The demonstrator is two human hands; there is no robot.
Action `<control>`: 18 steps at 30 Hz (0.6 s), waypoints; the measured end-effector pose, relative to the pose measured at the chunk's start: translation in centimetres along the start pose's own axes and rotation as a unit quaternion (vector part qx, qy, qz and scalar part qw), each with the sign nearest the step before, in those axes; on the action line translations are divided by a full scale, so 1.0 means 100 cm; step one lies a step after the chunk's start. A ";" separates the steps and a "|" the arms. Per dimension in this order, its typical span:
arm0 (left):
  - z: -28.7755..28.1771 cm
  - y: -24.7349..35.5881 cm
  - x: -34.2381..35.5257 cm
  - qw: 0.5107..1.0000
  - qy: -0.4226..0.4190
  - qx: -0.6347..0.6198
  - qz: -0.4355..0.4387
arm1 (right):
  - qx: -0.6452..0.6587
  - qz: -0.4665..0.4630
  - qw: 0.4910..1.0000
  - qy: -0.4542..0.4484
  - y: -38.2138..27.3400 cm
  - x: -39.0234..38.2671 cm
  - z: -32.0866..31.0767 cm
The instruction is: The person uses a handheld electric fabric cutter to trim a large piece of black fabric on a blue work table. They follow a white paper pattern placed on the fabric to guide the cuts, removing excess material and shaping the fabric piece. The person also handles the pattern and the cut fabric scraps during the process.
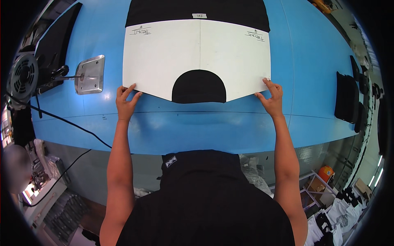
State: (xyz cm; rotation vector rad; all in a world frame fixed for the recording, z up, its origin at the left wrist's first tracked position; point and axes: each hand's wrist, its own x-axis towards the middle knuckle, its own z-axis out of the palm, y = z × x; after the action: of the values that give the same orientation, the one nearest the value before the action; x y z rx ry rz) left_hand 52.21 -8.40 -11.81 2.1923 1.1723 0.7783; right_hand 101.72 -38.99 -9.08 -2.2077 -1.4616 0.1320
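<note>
A white pattern board with handwritten marks and a half-round cutout lies flat on black fabric. The fabric shows through the cutout and beyond the board's far edge, where a small pale label is seen. At the board's near left corner, my left hand has its fingertips on top and its thumb at the slanted edge, closed on that corner. My right hand grips the near right corner in the same way. Whether the fingers also catch the fabric underneath cannot be seen.
The blue table curves round me. On its left stand a metal base plate, a round grey fan-like part and a black cable. Black folded pieces lie at the right edge. Below right are piled garments.
</note>
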 end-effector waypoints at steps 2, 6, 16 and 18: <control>-0.002 0.000 -0.001 1.000 0.001 0.006 -0.003 | -0.029 0.003 1.000 -0.001 -0.005 0.000 0.000; -0.006 0.005 -0.002 0.999 -0.005 0.026 -0.025 | -0.037 0.004 0.999 -0.006 -0.010 -0.001 -0.006; 0.013 0.093 0.013 0.932 -0.220 0.174 0.231 | -0.028 -0.186 0.979 -0.082 -0.102 -0.002 0.018; 0.020 0.091 0.021 0.915 -0.254 0.180 0.258 | -0.053 -0.208 0.974 -0.077 -0.099 0.000 0.026</control>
State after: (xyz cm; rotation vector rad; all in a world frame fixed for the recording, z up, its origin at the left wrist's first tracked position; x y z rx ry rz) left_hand 59.59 -11.41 -6.53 2.8287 0.4994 0.1383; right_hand 92.50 -34.99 -6.99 -1.9524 -2.0259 0.0869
